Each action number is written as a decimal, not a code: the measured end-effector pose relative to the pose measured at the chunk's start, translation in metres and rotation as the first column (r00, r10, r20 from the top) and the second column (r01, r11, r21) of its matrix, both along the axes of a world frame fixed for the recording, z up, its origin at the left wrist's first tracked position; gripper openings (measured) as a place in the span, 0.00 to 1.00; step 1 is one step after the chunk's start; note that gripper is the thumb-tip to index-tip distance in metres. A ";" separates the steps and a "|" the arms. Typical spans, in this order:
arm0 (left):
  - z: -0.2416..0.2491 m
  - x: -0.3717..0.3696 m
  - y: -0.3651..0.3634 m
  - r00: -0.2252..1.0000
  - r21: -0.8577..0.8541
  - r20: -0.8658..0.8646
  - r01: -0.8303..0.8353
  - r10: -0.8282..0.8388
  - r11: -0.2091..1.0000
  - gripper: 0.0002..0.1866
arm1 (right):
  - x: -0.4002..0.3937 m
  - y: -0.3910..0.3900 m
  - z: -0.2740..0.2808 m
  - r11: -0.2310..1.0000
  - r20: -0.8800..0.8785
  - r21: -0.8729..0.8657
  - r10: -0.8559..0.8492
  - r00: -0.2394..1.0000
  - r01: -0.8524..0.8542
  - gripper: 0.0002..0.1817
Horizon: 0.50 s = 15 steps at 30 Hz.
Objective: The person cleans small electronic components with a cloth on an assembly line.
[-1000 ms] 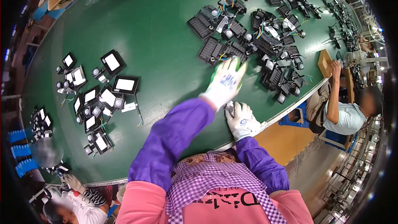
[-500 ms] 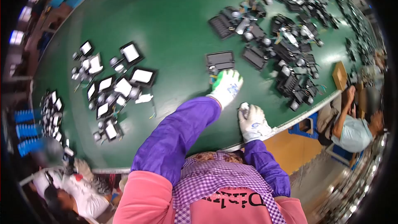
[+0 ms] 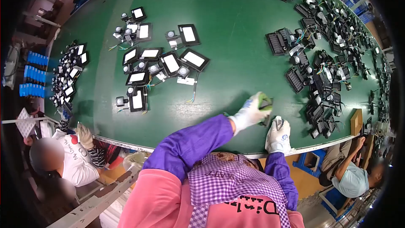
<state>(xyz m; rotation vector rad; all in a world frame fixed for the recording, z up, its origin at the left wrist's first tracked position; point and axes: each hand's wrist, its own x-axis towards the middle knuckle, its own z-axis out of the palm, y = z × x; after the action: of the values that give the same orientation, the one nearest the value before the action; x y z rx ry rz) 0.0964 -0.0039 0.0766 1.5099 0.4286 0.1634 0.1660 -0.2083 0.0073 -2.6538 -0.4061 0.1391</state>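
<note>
My left hand, in a white glove with green fingertips, grips a black floodlight turned nearly edge-on above the table. Fingers hide much of the light. Close by on the right, my right hand, also gloved, rests near the table's front edge. Its fingers are closed around a small grey object whose kind I cannot make out. To the left lie several floodlights with white panels facing up and round sensors attached. On the right, a heap of black floodlights shows ribbed backs and loose wires.
The green table curves around me. A cardboard box stands at its right edge. Another person sits at the far left beside more floodlights; a further person sits at the right. Blue bins stand beyond the left edge.
The floodlight that lay ribbed side up on the table is now lifted and tilted in my left hand, nearer my right hand. The whole view has shifted.
</note>
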 end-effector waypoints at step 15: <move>-0.048 -0.079 0.065 0.930 -0.296 -0.365 -0.078 -0.038 0.952 0.19 | -0.017 -0.001 0.021 0.982 0.057 -0.145 0.127 0.990 -0.117 0.23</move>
<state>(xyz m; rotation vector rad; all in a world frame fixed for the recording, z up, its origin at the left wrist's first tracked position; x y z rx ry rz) 0.0175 0.0610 0.0285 1.2266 0.7353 -0.1700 0.1491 -0.2093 0.0284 -2.7788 -0.6024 0.1225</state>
